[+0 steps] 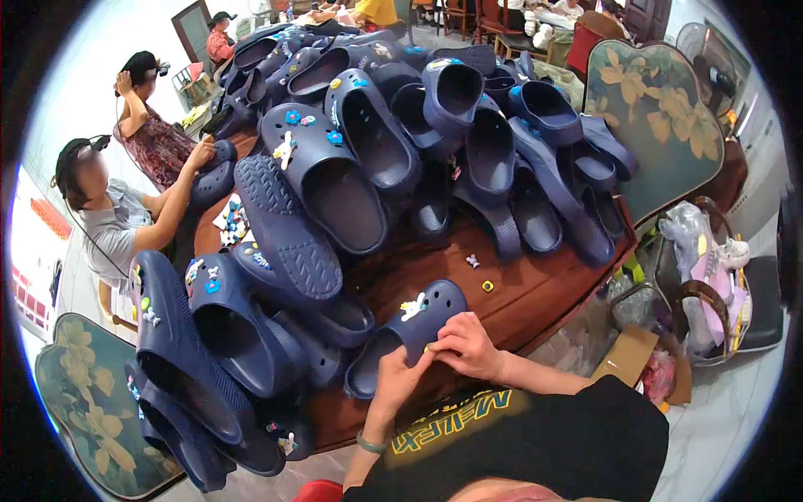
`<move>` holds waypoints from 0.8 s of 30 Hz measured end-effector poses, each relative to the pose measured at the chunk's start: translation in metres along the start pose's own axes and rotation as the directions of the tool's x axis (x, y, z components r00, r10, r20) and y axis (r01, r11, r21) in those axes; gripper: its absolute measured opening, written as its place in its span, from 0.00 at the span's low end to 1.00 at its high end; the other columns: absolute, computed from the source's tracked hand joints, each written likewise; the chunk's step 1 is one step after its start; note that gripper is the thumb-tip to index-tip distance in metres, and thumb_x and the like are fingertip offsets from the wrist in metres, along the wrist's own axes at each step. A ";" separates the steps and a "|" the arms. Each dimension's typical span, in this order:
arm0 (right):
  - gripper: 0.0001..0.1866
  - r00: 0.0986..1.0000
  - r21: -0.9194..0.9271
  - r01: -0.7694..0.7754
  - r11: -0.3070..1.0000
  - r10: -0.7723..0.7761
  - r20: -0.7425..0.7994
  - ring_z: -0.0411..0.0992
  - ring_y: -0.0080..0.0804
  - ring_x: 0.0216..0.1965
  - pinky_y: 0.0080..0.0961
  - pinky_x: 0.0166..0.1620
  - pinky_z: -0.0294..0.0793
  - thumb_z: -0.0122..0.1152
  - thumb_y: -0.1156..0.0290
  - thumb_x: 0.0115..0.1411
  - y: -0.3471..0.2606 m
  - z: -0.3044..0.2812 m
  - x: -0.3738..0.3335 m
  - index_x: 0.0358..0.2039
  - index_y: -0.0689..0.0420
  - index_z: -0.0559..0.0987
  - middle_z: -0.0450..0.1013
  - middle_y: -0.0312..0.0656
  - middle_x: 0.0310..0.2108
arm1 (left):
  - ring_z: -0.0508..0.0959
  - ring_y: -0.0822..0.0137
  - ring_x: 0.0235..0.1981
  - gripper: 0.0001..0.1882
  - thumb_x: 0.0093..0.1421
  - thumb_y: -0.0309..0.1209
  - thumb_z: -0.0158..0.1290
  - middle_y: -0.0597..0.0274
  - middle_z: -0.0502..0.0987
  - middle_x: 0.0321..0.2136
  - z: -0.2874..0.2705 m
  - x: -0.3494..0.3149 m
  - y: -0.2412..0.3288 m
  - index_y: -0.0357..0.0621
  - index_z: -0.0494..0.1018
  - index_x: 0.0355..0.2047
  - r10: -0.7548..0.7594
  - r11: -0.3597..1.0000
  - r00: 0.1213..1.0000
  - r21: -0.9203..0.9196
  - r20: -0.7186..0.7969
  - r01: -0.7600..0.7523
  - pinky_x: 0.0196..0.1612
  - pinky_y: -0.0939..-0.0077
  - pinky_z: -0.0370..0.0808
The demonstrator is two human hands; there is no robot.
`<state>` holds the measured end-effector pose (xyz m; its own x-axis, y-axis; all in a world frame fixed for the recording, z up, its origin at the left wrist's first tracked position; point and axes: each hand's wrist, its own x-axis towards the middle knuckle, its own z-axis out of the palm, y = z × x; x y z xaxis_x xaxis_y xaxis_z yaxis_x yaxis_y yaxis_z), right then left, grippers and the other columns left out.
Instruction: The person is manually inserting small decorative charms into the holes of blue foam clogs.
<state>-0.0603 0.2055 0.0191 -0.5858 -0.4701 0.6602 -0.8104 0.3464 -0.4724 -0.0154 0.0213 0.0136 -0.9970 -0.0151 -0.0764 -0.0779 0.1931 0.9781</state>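
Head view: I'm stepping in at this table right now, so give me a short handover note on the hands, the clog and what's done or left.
Left hand: grips the navy clog from below at its near side.
Right hand: fingers press on the clog's upper, by the holes.
Clog: lies on the wooden table in front of the person, one pale charm already on it.
Loose charms lie on the table just beyond.
Done: decorated clogs stacked at left.
Left: a big pile behind, many seemingly without charms.
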 end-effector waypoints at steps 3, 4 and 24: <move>0.13 0.997 -0.017 -0.074 0.997 0.074 -0.034 0.68 0.36 0.40 0.35 0.45 0.64 0.73 0.69 0.44 -0.003 -0.002 -0.003 0.32 0.51 0.80 0.71 0.35 0.33 | 0.68 0.79 0.23 0.17 0.56 0.38 0.62 0.59 0.77 0.20 -0.003 0.000 0.003 0.32 0.77 0.32 -0.001 1.000 0.999 -0.023 0.039 0.002 0.27 0.76 0.70; 0.12 0.990 -0.008 -0.126 0.992 0.125 -0.060 0.68 0.36 0.39 0.35 0.45 0.64 0.73 0.69 0.44 -0.003 -0.002 -0.004 0.31 0.51 0.80 0.71 0.34 0.32 | 0.68 0.79 0.23 0.17 0.56 0.37 0.62 0.60 0.76 0.19 -0.004 0.000 0.002 0.32 0.77 0.32 0.025 1.000 0.999 -0.013 0.040 -0.025 0.26 0.76 0.69; 0.15 0.997 0.102 0.061 0.993 -0.065 0.038 0.69 0.30 0.45 0.33 0.49 0.60 0.74 0.69 0.43 0.020 -0.002 0.008 0.34 0.49 0.81 0.74 0.29 0.35 | 0.75 0.80 0.34 0.11 0.59 0.30 0.60 0.69 0.80 0.33 -0.005 0.005 0.019 0.36 0.78 0.40 0.000 0.999 1.000 -0.041 0.008 0.001 0.38 0.83 0.73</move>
<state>-0.0812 0.2105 0.0165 -0.5317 -0.5218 0.6671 -0.8410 0.2322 -0.4887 -0.0221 0.0202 0.0329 -0.9969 -0.0070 -0.0785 -0.0786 0.1523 0.9852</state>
